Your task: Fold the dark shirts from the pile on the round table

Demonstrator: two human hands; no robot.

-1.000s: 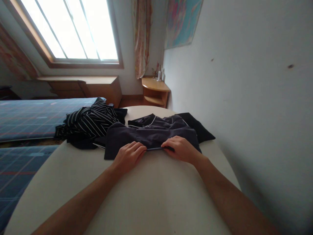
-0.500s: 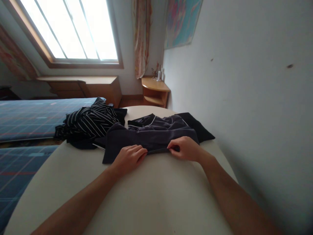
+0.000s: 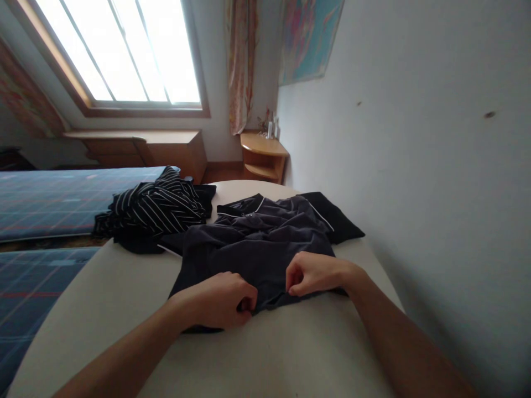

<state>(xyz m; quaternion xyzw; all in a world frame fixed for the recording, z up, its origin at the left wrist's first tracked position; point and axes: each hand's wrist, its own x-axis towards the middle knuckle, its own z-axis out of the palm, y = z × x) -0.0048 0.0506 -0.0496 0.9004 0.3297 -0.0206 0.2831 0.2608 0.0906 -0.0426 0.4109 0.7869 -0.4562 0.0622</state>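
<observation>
A dark grey polo shirt [image 3: 265, 243] with a black collar and white piping lies rumpled on the pale round table [image 3: 265, 359], its collar at the far side. Its near hem is pinched at two places. My left hand [image 3: 226, 298] is closed on the hem, left of the middle, with the thumb and fingers together. To the right, my right hand [image 3: 313, 273] grips the same hem between thumb and fingers. A short stretch of cloth shows between the two hands. The black sleeve at the right lies spread out, while the left one is partly hidden under folds.
A heap of black-and-white striped clothing [image 3: 160, 202] lies at the table's far left edge, touching the shirt's left side. Beds with blue plaid covers [image 3: 62, 199] stand to the left. A white wall [image 3: 435, 182] runs close along the right. A corner shelf [image 3: 264, 145] stands beyond.
Both hands have drawn the shirt's hem toward me, the left hand farther than the right. The shirt's body now stretches longer over the table, and the collar has stayed in place.
</observation>
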